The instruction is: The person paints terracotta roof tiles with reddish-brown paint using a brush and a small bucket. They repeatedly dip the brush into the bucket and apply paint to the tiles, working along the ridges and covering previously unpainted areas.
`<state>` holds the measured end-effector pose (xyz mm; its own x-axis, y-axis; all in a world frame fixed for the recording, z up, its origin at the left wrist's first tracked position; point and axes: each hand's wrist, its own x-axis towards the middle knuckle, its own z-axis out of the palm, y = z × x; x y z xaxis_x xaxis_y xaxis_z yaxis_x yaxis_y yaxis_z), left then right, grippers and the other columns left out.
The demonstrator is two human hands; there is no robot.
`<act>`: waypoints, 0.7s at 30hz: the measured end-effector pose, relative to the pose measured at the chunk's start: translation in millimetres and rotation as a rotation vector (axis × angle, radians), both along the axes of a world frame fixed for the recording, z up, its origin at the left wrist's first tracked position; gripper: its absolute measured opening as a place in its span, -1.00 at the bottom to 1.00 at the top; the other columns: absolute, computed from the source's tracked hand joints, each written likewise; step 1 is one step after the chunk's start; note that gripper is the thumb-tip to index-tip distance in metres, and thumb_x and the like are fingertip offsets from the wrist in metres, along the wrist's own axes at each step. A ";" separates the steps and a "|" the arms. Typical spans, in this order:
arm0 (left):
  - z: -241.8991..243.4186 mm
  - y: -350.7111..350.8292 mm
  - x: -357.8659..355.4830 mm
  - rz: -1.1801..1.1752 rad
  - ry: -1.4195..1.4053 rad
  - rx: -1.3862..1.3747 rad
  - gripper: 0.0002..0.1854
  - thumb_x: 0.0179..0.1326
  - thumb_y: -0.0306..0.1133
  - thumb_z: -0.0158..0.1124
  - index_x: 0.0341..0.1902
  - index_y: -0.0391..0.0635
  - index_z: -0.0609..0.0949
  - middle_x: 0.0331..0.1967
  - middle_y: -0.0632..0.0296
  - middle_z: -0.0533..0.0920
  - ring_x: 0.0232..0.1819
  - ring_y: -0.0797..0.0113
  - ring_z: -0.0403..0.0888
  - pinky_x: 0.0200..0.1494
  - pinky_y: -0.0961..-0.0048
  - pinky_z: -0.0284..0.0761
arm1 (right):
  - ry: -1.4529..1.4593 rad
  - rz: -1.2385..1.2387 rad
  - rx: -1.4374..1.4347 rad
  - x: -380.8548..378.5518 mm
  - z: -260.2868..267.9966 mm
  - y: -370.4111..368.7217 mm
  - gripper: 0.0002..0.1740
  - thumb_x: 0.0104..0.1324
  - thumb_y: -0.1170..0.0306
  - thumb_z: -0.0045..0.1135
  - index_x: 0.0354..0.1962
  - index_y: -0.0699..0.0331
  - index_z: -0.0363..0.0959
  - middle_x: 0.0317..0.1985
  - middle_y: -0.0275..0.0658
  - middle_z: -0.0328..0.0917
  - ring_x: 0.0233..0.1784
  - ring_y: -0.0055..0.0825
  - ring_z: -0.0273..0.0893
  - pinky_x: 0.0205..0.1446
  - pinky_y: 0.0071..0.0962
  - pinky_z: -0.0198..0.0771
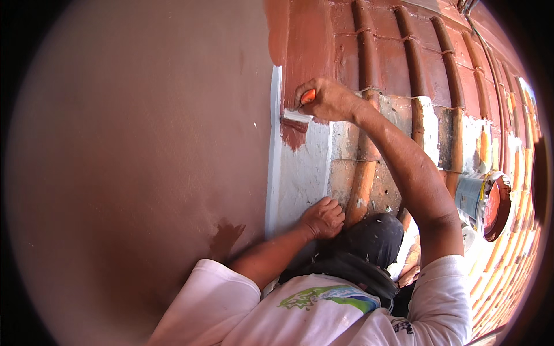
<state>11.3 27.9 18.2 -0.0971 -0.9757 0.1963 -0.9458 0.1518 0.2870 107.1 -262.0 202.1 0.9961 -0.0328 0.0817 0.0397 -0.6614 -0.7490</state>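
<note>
My right hand (332,99) grips a flat paintbrush (297,116) with an orange handle end and a pale band above its bristles. Its reddish-brown bristles touch the light grey strip (303,173) between wall and roof tiles. Wet reddish-brown paint (294,137) covers a small patch just below the brush. Farther up, the same strip carries a reddish-brown coat (308,56). My left hand (324,218) is curled into a fist beside my dark-trousered knee (378,238), close to the grey strip's near part. Nothing shows in that fist, though its palm is hidden.
A brown wall (151,129) rises along the left, with a darker paint smear (226,238) low down. At right, a paint bucket (471,197) with reddish-brown paint inside stands on the ridged clay roof tiles (363,186). Cables (484,43) run across the upper-right tiles.
</note>
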 end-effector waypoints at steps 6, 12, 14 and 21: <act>6.5 -2.6 -1.4 0.003 0.015 0.001 -0.82 0.17 -0.21 0.49 -0.38 0.06 0.65 -0.33 0.29 0.63 -0.10 0.21 0.60 0.14 0.22 0.46 | -0.369 -0.678 0.997 65.6 -39.7 -34.5 -0.81 0.53 0.43 0.48 -0.05 0.40 0.78 -0.14 -0.16 0.84 -0.13 -0.49 0.79 -0.01 -0.47 0.75; 7.2 -2.4 -2.4 0.013 -0.011 0.063 -0.83 0.21 -0.20 0.48 -0.36 0.07 0.66 -0.32 0.28 0.62 -0.09 0.21 0.61 0.13 0.21 0.46 | -0.254 -0.436 0.917 -22.6 -88.8 39.6 -0.88 0.51 0.50 0.48 -0.07 0.37 0.77 -0.16 -0.30 0.81 -0.07 -0.58 0.73 0.04 -0.44 0.71; 6.0 -2.1 -2.1 0.012 -0.023 0.076 -0.82 0.24 -0.18 0.47 -0.36 0.07 0.66 -0.32 0.28 0.61 -0.09 0.21 0.61 0.12 0.21 0.45 | -0.129 -0.298 0.908 -52.4 -94.9 38.8 -0.86 0.54 0.47 0.47 -0.04 0.37 0.78 -0.15 -0.31 0.81 -0.08 -0.58 0.73 0.05 -0.45 0.71; 7.2 -4.4 -2.1 -0.009 -0.014 0.090 -0.83 0.22 -0.19 0.46 -0.35 0.05 0.67 -0.31 0.25 0.62 -0.08 0.17 0.61 0.12 0.19 0.46 | -0.460 -0.552 1.060 31.4 -68.7 -4.3 -0.77 0.58 0.41 0.45 0.08 0.35 0.78 -0.05 -0.29 0.82 -0.03 -0.55 0.75 0.19 -0.46 0.75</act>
